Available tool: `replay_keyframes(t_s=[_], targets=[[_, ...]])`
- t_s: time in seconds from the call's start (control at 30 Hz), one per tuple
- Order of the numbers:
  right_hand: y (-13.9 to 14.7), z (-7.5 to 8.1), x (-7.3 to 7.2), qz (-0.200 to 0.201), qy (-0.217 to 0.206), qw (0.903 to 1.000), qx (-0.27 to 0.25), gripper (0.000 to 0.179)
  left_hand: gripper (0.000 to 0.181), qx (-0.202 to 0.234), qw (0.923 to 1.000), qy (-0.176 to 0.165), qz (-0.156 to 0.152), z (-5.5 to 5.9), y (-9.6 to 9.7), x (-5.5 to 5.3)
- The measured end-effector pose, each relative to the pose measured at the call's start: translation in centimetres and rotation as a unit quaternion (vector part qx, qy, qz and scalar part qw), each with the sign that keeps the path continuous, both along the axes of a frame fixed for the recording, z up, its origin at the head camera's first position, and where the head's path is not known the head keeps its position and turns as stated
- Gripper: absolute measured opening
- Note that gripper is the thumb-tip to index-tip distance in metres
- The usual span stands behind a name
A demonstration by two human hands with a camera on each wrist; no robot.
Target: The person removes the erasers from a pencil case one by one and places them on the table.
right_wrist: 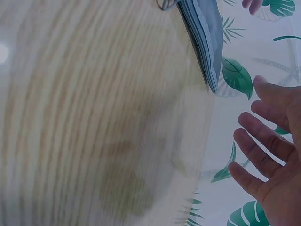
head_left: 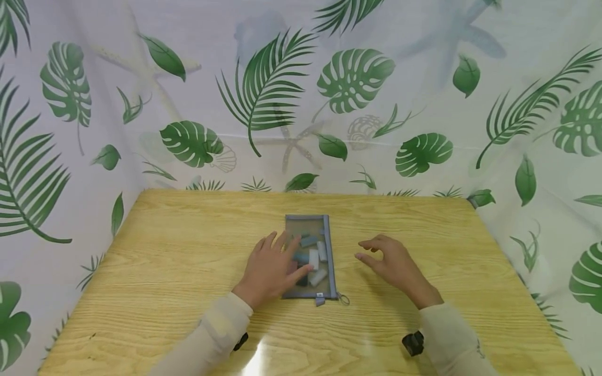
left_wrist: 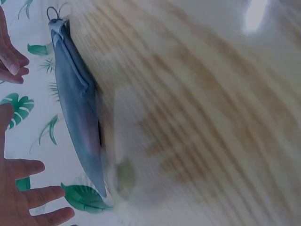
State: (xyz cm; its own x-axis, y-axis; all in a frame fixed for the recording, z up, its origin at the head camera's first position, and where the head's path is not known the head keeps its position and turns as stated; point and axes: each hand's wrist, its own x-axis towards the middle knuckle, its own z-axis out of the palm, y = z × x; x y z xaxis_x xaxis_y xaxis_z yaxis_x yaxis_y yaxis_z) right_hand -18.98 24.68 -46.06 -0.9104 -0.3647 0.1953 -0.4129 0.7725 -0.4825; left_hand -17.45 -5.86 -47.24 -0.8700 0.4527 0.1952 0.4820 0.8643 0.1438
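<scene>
A see-through mesh pouch with a blue-grey zipper edge (head_left: 331,256) lies flat on the wooden table. Several small blocks, white, grey, blue and dark, show through its mesh; what they are I cannot tell. My left hand (head_left: 270,269) hovers over the pouch's left part with fingers spread, hiding some of it. In the left wrist view, a gap shows between those fingers and the pouch (left_wrist: 77,103). To the right of the pouch, my right hand (head_left: 392,263) is held above the table with loosely bent fingers and nothing in it. The right wrist view shows this hand (right_wrist: 273,146) apart from the pouch (right_wrist: 204,42).
A metal ring (head_left: 344,300) and a small fabric tab (head_left: 320,301) are at the pouch's near right corner. The wooden table (head_left: 188,245) ends at a leaf-patterned cloth (head_left: 291,104) behind and at both sides. Dark wrist devices (head_left: 414,343) sit under the sleeves.
</scene>
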Motion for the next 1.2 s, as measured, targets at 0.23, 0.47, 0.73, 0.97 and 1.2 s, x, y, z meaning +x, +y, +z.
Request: replay_keyframes(t_s=[0.23,0.47,0.73,0.97,1.2], targets=[[-0.8,-0.3,0.9,0.025,-0.016,0.9994,-0.018,0.026,0.067,0.003,0.9985,0.027,-0.046,-0.4,1.5,0.7],[-1.2,-0.8,1.8,0.042,-0.052,0.9976,-0.015,0.021,0.050,0.024,0.9925,0.045,-0.111,-0.9,2.6,0.6],[-1.2,-1.4,2.9,0.085,-0.070,0.9934,-0.030,0.017,0.039,0.021,0.9844,0.034,-0.171,-1.5,3.4,0.8],[-1.4,-2.2,3.6,0.125,-0.063,0.9897,-0.029,0.015,0.049,-0.012,0.9859,-0.002,-0.167,-1.7,3.7,0.9],[-1.6,-2.3,4.5,0.129,-0.069,0.9892,-0.015,0.022,0.052,-0.034,0.9866,-0.030,-0.157,-1.9,3.9,1.1]])
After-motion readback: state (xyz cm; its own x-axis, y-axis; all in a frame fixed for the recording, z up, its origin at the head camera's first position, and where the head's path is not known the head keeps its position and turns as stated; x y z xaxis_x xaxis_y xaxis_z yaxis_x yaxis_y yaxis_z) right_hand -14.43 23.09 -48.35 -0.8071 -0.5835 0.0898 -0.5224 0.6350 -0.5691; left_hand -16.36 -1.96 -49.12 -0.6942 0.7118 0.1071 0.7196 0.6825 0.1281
